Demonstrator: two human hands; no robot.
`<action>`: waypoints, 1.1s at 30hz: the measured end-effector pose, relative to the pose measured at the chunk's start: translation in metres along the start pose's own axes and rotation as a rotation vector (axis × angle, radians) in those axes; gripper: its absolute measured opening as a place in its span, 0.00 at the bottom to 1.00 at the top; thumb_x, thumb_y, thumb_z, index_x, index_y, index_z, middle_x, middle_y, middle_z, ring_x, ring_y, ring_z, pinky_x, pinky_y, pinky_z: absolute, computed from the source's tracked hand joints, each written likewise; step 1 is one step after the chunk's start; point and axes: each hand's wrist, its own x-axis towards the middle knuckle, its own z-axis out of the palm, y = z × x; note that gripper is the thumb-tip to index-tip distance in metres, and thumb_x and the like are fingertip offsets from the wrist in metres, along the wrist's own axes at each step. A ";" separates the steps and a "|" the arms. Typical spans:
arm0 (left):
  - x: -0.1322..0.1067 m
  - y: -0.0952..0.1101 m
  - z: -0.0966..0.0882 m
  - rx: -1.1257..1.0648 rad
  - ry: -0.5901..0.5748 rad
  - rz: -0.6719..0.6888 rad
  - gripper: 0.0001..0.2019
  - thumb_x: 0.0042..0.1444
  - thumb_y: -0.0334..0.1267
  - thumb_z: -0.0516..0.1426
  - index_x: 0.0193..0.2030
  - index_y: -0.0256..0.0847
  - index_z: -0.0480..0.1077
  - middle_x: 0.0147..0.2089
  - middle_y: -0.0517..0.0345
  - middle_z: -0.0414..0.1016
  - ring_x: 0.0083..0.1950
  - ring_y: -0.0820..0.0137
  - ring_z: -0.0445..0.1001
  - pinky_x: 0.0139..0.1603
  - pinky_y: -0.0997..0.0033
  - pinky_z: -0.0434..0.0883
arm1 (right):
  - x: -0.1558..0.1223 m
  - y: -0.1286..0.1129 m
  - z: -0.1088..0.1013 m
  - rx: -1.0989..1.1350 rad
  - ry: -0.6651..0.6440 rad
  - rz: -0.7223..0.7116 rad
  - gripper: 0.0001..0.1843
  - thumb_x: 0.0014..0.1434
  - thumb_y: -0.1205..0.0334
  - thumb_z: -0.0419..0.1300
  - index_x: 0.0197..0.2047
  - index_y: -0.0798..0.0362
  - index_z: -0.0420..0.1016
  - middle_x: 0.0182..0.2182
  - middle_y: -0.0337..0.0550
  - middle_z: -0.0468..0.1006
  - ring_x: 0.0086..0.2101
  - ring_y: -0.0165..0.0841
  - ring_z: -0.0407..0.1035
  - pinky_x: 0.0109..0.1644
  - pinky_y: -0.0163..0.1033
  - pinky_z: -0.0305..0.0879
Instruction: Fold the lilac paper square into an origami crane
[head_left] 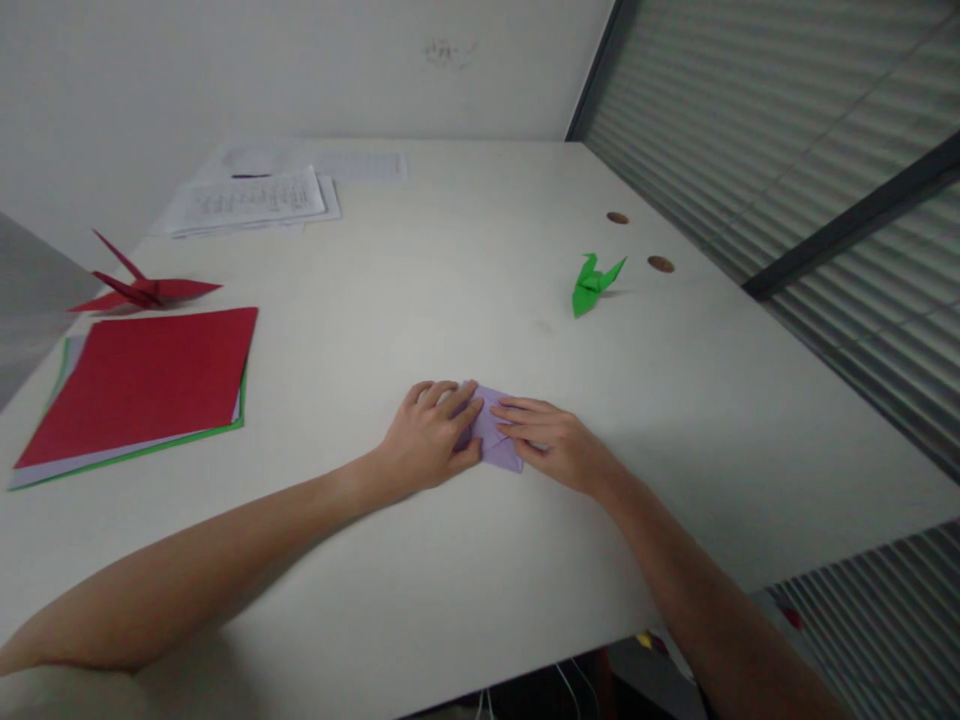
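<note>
A small folded piece of light purple paper point(491, 432) lies on the white table in front of me. My left hand point(429, 435) rests on its left side, fingers spread and slightly bent, fingertips and thumb on the paper. From the right, my right hand point(559, 440) lays its outstretched fingers on the paper's right part, with the thumb lower down near its edge. Both hands press from above, and their fingers cover parts of the sheet. A pointed corner shows at the bottom between the two thumbs.
A green paper crane point(590, 285) stands at the right beyond my hands. On the left lie stacked sheets with a red one point(150, 380) on top, a red paper crane point(146, 290) behind them. Printed papers point(255, 200) lie at the back left. Blinds point(810, 120) border the right side.
</note>
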 end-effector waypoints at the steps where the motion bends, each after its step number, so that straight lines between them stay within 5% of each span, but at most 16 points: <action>1: 0.000 0.000 0.000 0.001 0.002 0.001 0.22 0.61 0.45 0.53 0.59 0.39 0.67 0.65 0.49 0.67 0.60 0.56 0.67 0.59 0.52 0.65 | 0.000 0.000 0.000 0.002 -0.002 0.006 0.17 0.59 0.74 0.57 0.48 0.52 0.81 0.52 0.46 0.79 0.56 0.40 0.70 0.58 0.49 0.72; 33: 0.002 0.006 0.004 0.026 0.023 -0.052 0.19 0.65 0.50 0.51 0.57 0.47 0.70 0.64 0.51 0.68 0.59 0.56 0.66 0.57 0.50 0.64 | 0.002 -0.003 0.000 0.013 -0.007 0.031 0.19 0.56 0.75 0.57 0.46 0.51 0.82 0.51 0.47 0.79 0.55 0.43 0.71 0.57 0.54 0.73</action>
